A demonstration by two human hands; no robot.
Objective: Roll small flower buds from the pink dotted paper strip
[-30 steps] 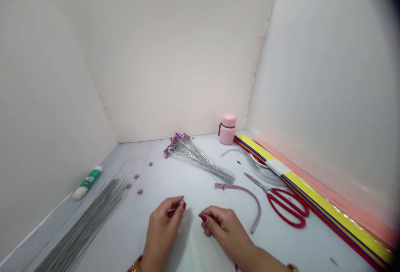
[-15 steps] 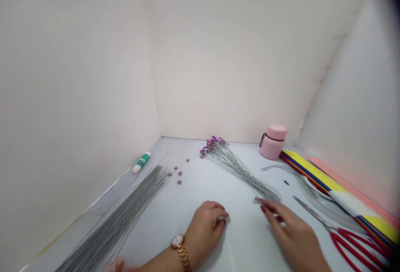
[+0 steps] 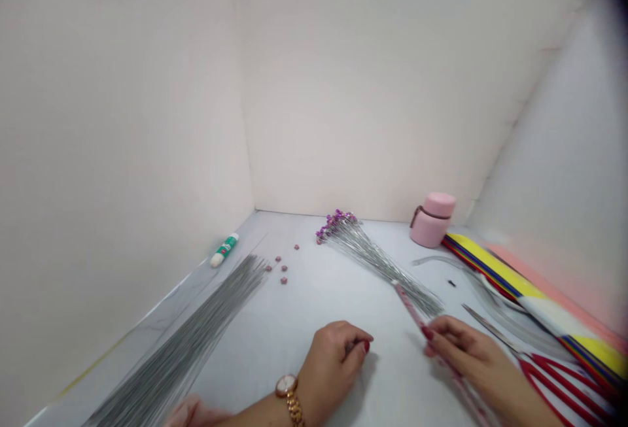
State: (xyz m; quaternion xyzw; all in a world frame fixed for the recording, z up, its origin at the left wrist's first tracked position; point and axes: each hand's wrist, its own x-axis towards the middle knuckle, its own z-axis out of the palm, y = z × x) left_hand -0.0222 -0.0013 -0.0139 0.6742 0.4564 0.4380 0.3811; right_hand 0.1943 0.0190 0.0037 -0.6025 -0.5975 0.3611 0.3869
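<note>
The left hand [image 3: 330, 371] is resting low on the white tabletop [image 3: 314, 270], its fingers curling in toward the thumb and pinching together on a small grey piece [image 3: 349, 347], which is mostly hidden, so I cannot tell what it is. A rose-gold watch [image 3: 287, 386] is sitting on that wrist. The right hand [image 3: 471, 348] is holding a long, thin strip [image 3: 409, 306] flecked with pink, its fingers and thumb closing around it. The strip is slanting past the fingertips, its far end reaching up to touch or lie just over the lower end of a wire bunch [image 3: 375, 260], and its near end is running down out of the bottom of the view. The two hands are well apart, with bare tabletop between them. The wire bunch is lying flat, its purple flower heads gathered toward the back wall [image 3: 363, 100]. Farther left, a larger sheaf of plain wires [image 3: 181, 342] is lying along the left wall, with a few tiny flowers [image 3: 283, 280] scattered just beside its tip and a glue stick [image 3: 224, 250] lying beyond. On the right, red-handled scissors [image 3: 554, 375] are lying near the right hand, beside a curved clear strip [image 3: 490, 303] and a stack of striped paper [image 3: 520, 276], with a pink jar [image 3: 432, 220] standing in the back corner.
</note>
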